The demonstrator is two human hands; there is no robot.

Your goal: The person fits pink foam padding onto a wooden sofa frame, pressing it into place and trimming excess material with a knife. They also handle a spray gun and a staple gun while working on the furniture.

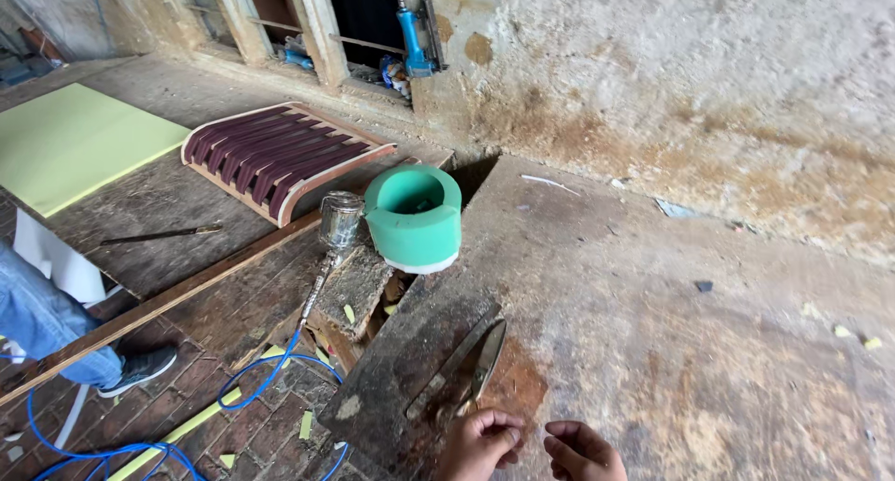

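Shears (463, 363), one; two hands near.

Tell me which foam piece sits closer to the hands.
The round green foam ring, standing on the stained workbench beyond the shears. The flat pale-green foam sheet lies far off at the left.

— What was near the hands?
— Big old scissors (463, 367). They lay flat on the dirty counter (653, 285), blades shut, tips pointing away, handles just by the left hand (480, 444).
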